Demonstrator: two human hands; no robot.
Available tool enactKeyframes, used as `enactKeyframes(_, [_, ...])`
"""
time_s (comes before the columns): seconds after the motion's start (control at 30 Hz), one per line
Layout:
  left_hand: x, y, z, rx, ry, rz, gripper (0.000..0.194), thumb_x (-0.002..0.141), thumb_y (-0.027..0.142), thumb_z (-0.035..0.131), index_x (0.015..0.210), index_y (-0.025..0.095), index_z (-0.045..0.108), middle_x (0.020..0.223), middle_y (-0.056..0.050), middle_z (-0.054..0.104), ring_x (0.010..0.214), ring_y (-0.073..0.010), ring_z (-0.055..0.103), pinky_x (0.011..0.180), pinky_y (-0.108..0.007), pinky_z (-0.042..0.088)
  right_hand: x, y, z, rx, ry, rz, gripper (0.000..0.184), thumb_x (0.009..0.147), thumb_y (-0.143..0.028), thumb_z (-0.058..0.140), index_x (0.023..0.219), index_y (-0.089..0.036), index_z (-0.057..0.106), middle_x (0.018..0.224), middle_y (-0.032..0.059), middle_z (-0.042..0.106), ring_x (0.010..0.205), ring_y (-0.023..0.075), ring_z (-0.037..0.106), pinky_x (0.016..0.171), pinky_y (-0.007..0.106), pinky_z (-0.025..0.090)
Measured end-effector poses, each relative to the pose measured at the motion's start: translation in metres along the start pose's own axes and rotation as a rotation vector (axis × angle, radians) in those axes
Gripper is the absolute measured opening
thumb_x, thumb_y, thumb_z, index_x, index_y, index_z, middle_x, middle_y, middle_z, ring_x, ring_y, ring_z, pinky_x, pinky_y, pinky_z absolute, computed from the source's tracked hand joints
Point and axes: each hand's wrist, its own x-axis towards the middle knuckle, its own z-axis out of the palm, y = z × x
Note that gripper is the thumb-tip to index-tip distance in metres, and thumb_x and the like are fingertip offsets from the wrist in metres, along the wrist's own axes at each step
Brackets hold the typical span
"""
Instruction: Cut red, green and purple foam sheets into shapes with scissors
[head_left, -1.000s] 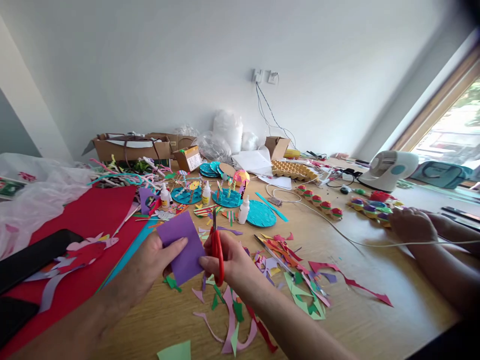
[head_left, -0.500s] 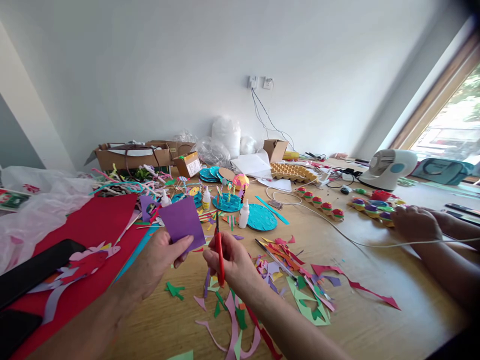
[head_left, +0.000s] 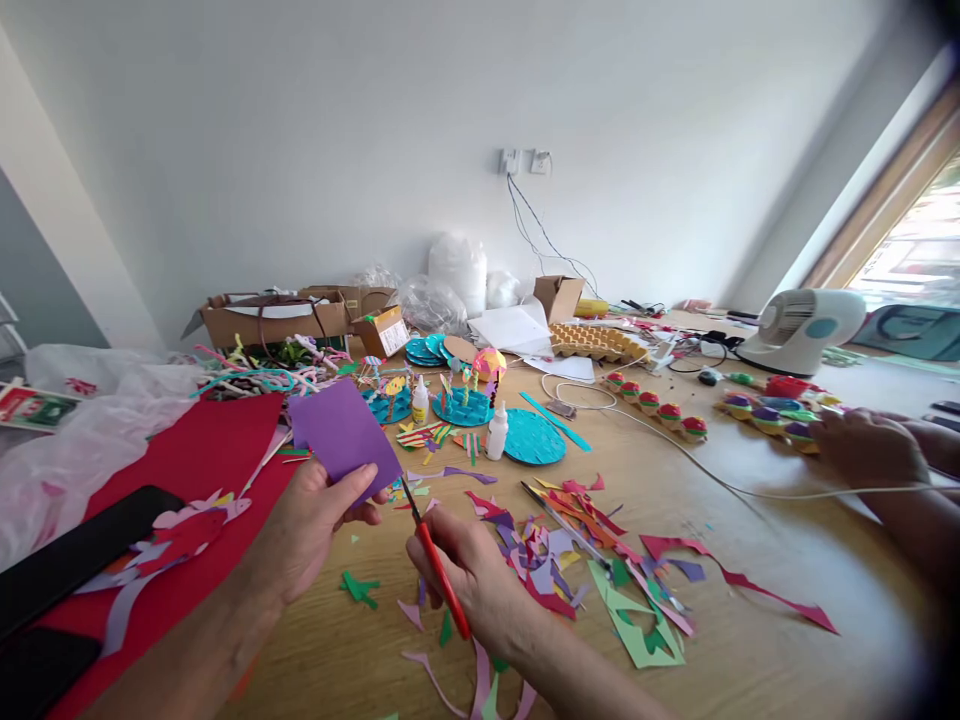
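Now we pinch the purple paper [head_left: 349, 435] in our left hand [head_left: 326, 510], thumb above and fingers beneath; it is raised to the left of the blue disc [head_left: 534, 437]. Our right hand [head_left: 469, 560] is closed around the red handles of the scissors [head_left: 435, 560], on our side of the disc. Their tip is at the paper's right corner, but we cannot tell if it touches. A white bottle [head_left: 497, 435] stands just beside the disc, on its left. Colourful paper scraps [head_left: 540, 560] lie nearer to us than the disc, and another person's hand [head_left: 855, 450] is well to its right.
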Motion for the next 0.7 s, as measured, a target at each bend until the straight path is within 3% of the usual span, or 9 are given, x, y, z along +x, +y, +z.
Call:
enactKeyframes(0.2, [-0.002,-0.007,0.001,-0.003,-0.071,-0.028,0.015,0.066,0.028,0.068,0.069,0.015,0.061,0.062,0.001,0.063,0.057,-0.0139,0.058,0.046,-0.022,0.048,-0.001,-0.009,-0.002,-0.030,0.007,0.022,0.019,0.082,-0.022,0.042,0.063,-0.019,0.039,0.053,-0.0058,0.035,0.049,0.0069,0.034,0.045,0.019,0.023])
enactKeyframes(0.7, [-0.005,-0.009,0.004,-0.040,-0.096,-0.085,0.016,0.065,0.028,0.070,0.071,0.015,0.062,0.061,0.001,0.064,0.057,-0.0139,0.059,0.047,-0.021,0.047,-0.002,-0.012,-0.002,-0.084,0.011,0.010,0.020,0.083,-0.024,0.042,0.063,-0.019,0.039,0.054,-0.0051,0.037,0.049,0.0072,0.035,0.046,0.019,0.023])
